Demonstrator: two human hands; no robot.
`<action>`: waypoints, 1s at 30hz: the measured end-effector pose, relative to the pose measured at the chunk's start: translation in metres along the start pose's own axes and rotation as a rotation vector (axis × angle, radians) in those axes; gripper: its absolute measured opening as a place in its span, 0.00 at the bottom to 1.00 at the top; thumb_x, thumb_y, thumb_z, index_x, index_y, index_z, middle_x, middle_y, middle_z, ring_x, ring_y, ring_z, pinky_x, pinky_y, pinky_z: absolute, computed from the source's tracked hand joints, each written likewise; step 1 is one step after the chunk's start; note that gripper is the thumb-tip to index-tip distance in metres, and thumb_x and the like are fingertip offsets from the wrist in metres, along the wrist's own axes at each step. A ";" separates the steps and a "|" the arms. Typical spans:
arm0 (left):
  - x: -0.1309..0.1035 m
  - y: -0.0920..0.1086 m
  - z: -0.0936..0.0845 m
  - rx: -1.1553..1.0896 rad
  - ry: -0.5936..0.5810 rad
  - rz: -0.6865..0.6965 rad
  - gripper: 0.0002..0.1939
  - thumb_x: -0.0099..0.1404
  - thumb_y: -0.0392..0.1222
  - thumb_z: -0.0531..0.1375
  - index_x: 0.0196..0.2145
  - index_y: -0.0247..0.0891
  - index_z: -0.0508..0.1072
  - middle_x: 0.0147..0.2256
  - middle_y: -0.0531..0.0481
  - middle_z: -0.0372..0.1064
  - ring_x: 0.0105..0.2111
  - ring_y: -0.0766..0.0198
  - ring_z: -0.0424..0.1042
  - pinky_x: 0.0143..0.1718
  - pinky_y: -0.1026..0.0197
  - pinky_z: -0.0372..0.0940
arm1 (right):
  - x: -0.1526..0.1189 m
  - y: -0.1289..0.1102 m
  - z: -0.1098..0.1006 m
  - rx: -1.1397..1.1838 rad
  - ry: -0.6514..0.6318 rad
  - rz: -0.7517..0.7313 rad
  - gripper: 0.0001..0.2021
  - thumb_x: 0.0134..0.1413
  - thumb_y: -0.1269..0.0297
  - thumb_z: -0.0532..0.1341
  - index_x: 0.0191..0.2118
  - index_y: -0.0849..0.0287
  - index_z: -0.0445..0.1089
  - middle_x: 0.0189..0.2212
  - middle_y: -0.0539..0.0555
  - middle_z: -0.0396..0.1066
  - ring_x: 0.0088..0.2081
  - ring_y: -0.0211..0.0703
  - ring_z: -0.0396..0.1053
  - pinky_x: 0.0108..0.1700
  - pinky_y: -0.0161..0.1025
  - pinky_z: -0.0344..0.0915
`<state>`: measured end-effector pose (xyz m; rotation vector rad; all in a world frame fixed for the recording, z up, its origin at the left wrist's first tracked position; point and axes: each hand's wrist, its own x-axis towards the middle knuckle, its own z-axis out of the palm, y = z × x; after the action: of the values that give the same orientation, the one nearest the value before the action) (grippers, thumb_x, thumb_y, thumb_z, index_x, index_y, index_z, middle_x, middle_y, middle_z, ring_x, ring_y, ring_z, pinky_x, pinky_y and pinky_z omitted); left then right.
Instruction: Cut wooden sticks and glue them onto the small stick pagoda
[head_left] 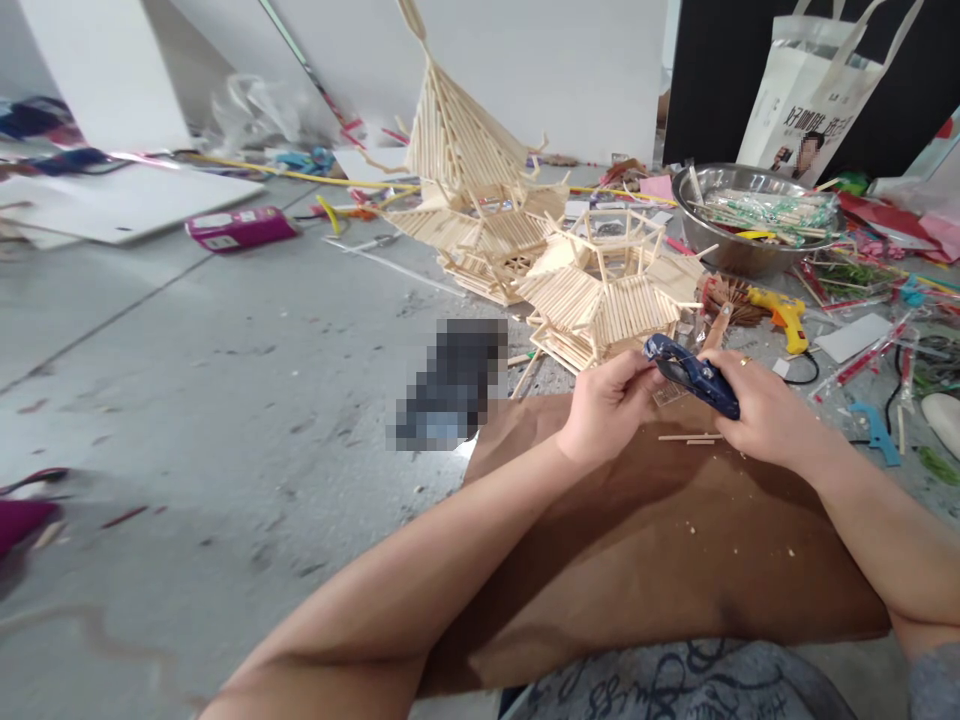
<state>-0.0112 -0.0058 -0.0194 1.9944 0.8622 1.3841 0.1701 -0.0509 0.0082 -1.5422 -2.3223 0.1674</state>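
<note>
My right hand (761,405) is wrapped round a dark blue hand cutter (694,375), its head pointing up and to the left. Close to that head, my left hand (611,405) is closed in a pinch; whatever lies between its fingertips is hidden. Below the hands, a few thin wooden sticks (679,437) lie on a brown sheet (600,560) spread over my lap. Just beyond stands a many-sided model of light wooden sticks (637,305). Behind it to the left is a taller stick model (465,140) with a pointed roof.
A dark blurred-out object (461,370) lies on the grey floor left of the sheet. On the right are a yellow glue gun (784,315), a steel bowl (731,245) full of scraps, a blue plastic piece (881,435) and a white bag (795,110). A purple pack (244,230) lies farther left.
</note>
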 end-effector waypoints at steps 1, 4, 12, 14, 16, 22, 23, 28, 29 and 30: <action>0.000 0.000 0.000 -0.001 0.001 0.001 0.08 0.59 0.39 0.54 0.26 0.35 0.69 0.20 0.54 0.64 0.21 0.72 0.61 0.23 0.69 0.59 | 0.000 0.000 0.000 0.002 -0.002 0.002 0.24 0.39 0.74 0.53 0.48 0.58 0.54 0.41 0.60 0.67 0.41 0.52 0.66 0.41 0.47 0.62; 0.000 0.001 0.000 -0.003 0.001 -0.012 0.08 0.59 0.39 0.54 0.25 0.34 0.69 0.20 0.53 0.65 0.21 0.72 0.62 0.24 0.69 0.59 | 0.000 0.000 0.001 0.012 -0.006 0.002 0.24 0.39 0.74 0.53 0.47 0.59 0.55 0.41 0.60 0.67 0.41 0.52 0.66 0.41 0.46 0.62; -0.002 -0.001 0.000 0.063 -0.013 -0.061 0.10 0.59 0.40 0.54 0.25 0.35 0.70 0.19 0.53 0.65 0.20 0.72 0.61 0.23 0.68 0.58 | 0.001 0.000 -0.001 -0.005 -0.059 0.032 0.22 0.39 0.73 0.53 0.45 0.59 0.56 0.37 0.59 0.68 0.37 0.50 0.67 0.36 0.44 0.61; -0.003 -0.001 0.000 0.080 -0.020 -0.061 0.10 0.60 0.41 0.54 0.25 0.34 0.70 0.19 0.52 0.65 0.20 0.71 0.61 0.23 0.68 0.58 | 0.002 0.001 0.000 -0.011 -0.080 0.042 0.21 0.39 0.73 0.53 0.45 0.59 0.57 0.36 0.59 0.69 0.37 0.50 0.67 0.35 0.43 0.61; -0.004 -0.001 0.000 0.088 -0.023 -0.057 0.11 0.60 0.41 0.53 0.24 0.34 0.69 0.19 0.52 0.66 0.20 0.71 0.61 0.23 0.68 0.58 | 0.002 0.003 0.002 -0.018 -0.094 0.060 0.20 0.38 0.72 0.53 0.44 0.59 0.57 0.35 0.58 0.69 0.36 0.50 0.68 0.34 0.42 0.60; -0.002 -0.001 0.000 0.078 -0.019 -0.042 0.11 0.60 0.41 0.53 0.24 0.35 0.68 0.18 0.53 0.64 0.19 0.72 0.60 0.21 0.68 0.56 | 0.003 0.003 0.006 -0.036 -0.081 0.127 0.17 0.40 0.69 0.53 0.42 0.59 0.58 0.31 0.56 0.70 0.32 0.49 0.69 0.31 0.40 0.59; -0.002 -0.002 0.000 0.064 -0.019 -0.051 0.11 0.60 0.41 0.53 0.24 0.35 0.68 0.18 0.53 0.64 0.19 0.72 0.60 0.21 0.68 0.56 | 0.003 0.002 0.007 -0.042 -0.076 0.138 0.16 0.41 0.68 0.54 0.41 0.58 0.59 0.30 0.56 0.70 0.31 0.49 0.69 0.31 0.40 0.59; 0.001 0.004 0.000 -0.081 -0.040 -0.129 0.09 0.60 0.41 0.54 0.26 0.36 0.69 0.21 0.53 0.67 0.22 0.72 0.65 0.24 0.68 0.60 | 0.005 0.004 0.008 0.003 -0.035 0.191 0.10 0.45 0.65 0.54 0.37 0.57 0.61 0.25 0.53 0.68 0.27 0.46 0.68 0.30 0.39 0.58; 0.001 0.006 0.000 -0.112 -0.045 -0.137 0.08 0.60 0.41 0.55 0.26 0.36 0.69 0.21 0.53 0.67 0.22 0.72 0.65 0.25 0.68 0.60 | 0.005 0.006 0.008 0.021 0.002 0.212 0.08 0.46 0.64 0.54 0.36 0.57 0.61 0.24 0.53 0.67 0.27 0.46 0.67 0.30 0.40 0.59; 0.001 0.009 0.000 -0.141 -0.049 -0.152 0.08 0.60 0.41 0.55 0.26 0.36 0.69 0.20 0.53 0.67 0.22 0.72 0.64 0.25 0.68 0.60 | 0.006 0.010 0.007 0.033 0.054 0.240 0.07 0.47 0.63 0.54 0.35 0.57 0.61 0.24 0.53 0.67 0.27 0.46 0.67 0.30 0.40 0.59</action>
<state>-0.0095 -0.0106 -0.0120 1.8104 0.8517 1.2695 0.1745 -0.0409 -0.0003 -1.7822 -2.0783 0.2187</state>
